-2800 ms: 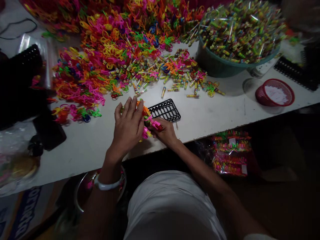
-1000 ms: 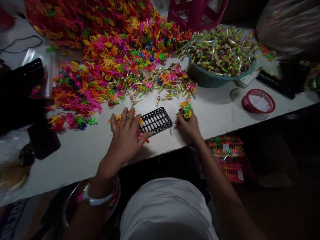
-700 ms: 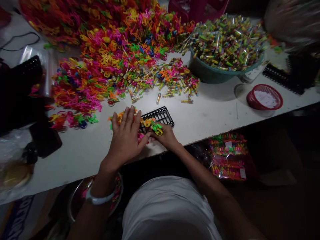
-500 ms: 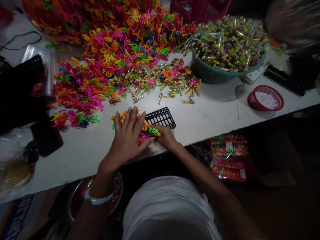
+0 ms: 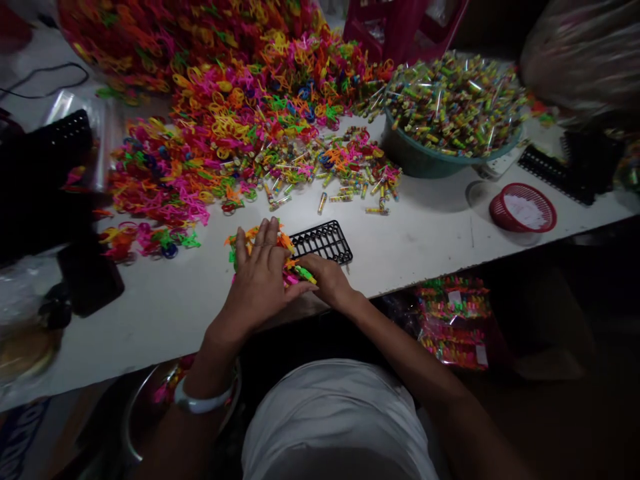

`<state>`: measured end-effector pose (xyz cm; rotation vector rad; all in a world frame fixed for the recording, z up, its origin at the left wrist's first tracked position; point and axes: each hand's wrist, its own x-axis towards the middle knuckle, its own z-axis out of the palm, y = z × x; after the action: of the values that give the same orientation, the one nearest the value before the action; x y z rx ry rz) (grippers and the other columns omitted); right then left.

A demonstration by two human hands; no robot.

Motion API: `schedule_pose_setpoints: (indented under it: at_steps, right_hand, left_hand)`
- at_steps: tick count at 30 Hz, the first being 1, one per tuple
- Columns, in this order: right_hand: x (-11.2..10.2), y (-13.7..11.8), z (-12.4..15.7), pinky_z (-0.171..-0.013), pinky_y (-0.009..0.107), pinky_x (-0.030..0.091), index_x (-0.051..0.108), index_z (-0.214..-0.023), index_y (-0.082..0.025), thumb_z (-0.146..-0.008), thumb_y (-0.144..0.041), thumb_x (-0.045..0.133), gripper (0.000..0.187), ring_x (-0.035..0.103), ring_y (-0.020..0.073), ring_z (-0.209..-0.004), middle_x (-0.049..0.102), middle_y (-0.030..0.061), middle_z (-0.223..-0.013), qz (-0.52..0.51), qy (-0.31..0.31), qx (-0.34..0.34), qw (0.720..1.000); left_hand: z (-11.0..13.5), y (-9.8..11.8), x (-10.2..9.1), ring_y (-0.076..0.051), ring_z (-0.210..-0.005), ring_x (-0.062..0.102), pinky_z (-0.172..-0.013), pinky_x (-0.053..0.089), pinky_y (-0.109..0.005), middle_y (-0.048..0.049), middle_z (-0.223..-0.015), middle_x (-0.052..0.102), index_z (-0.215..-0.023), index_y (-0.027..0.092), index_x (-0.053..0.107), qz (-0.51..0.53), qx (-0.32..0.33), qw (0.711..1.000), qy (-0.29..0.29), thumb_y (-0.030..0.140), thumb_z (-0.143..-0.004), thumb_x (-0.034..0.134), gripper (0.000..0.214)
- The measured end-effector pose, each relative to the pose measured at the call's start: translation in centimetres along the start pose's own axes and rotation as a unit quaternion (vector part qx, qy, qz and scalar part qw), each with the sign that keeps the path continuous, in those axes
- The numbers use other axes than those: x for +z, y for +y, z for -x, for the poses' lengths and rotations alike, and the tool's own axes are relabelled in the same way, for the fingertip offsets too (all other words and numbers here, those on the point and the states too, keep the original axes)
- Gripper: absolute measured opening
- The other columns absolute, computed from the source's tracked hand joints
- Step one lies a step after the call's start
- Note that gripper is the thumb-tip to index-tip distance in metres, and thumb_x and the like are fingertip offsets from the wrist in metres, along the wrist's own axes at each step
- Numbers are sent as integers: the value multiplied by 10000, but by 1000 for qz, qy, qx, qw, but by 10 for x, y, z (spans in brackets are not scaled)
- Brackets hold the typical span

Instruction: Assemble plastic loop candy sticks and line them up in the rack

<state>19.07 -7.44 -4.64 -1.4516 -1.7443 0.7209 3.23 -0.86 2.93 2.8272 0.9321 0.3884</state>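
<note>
Right hand (image 5: pixel 326 281) is back at the near edge of the white table (image 5: pixel 430 233). One second ago it was out past the right end of the black plastic grid tray (image 5: pixel 325 239).

Left hand (image 5: pixel 260 280) has not shifted. It lies flat, palm down, fingers straight and close together, pressing on a small pile of neon plastic toy pieces (image 5: pixel 241 239) just left of the tray. It grips nothing.

Right hand has its fingers curled in. It seems to pinch a small green plastic piece (image 5: pixel 305 273) against the left thumb side, but the grip is dim and partly hidden. The piece sits at the tray's near left corner, touching the pile.

Surroundings:
- A large heap of neon plastic rings (image 5: pixel 225 120) lies across the far table.
- Loose wrapped candy tubes (image 5: pixel 350 180) lie scattered between the heap and the tray.
- A teal plastic basin (image 5: pixel 420 163), far right, is full of the same tubes.
- A small red mesh basket (image 5: pixel 496 215) stands right of the basin, well apart from both hands.
- There is a white band (image 5: pixel 200 404) on the left wrist.
</note>
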Motion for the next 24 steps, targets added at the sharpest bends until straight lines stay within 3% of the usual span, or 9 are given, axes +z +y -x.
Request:
schedule_pose_setpoints:
  at_steps: [3,9,13,15,18,21,24]
  right_hand:
    - [1,-1,1,-775,282,462,619,-1072,-177,-865,-367,645,282,619,206,-918,669,83,-1010,-19,2,-2,1000]
    - [11,-6,-2,-665,263,437,643,-1015,-205,-922,-319,557,170,599,188,-831,644,48,-923,62,-6,68,996]
    - [7,-6,-4,-767,255,471,652,-1028,-210,-888,-193,577,160,624,171,-915,680,38,-996,-1,-9,51,999]
    - [-9,1,-5,-803,265,481,661,-1032,-212,-875,-185,578,179,632,167,-914,688,35,-998,-31,15,50,998]
    - [-55,28,-13,-827,307,481,667,-1040,-219,-897,-205,509,213,614,179,-890,671,50,-987,23,173,119,977]
    - [-110,70,-27,-952,381,413,649,-1086,-171,-872,-209,509,258,536,232,-1043,610,121,-1101,173,334,208,903]
    - [-151,103,-38,-953,386,391,626,-1096,-102,-837,-213,542,294,513,247,-1042,578,167,-1122,238,347,313,852]
  left_hand:
    - [-1,1,1,-347,-1463,158,-1162,58,-631,-258,-1539,239,-1043,128,553,-8,-1,1000,-1,610,-852,514,520]
    - [-3,3,4,-354,-1459,175,-1152,58,-645,-227,-1553,224,-1042,141,575,-21,-11,1000,16,616,-844,516,518]
    - [-4,3,4,-350,-1447,222,-1162,88,-624,-239,-1538,258,-1022,140,588,-26,-21,999,32,564,-841,547,463]
    - [-1,2,3,-347,-1444,231,-1166,95,-616,-243,-1531,273,-1013,137,585,-33,-14,999,31,549,-843,548,447]
    - [6,-1,2,-348,-1440,244,-1171,98,-612,-239,-1523,294,-995,143,580,-35,4,999,32,555,-839,550,442]
    - [13,-4,0,-358,-1433,255,-1173,98,-613,-238,-1515,314,-974,151,577,-30,26,999,32,576,-835,548,448]
    - [19,-6,-3,-368,-1437,239,-1173,92,-618,-239,-1517,308,-969,161,566,-26,44,998,19,604,-832,542,464]
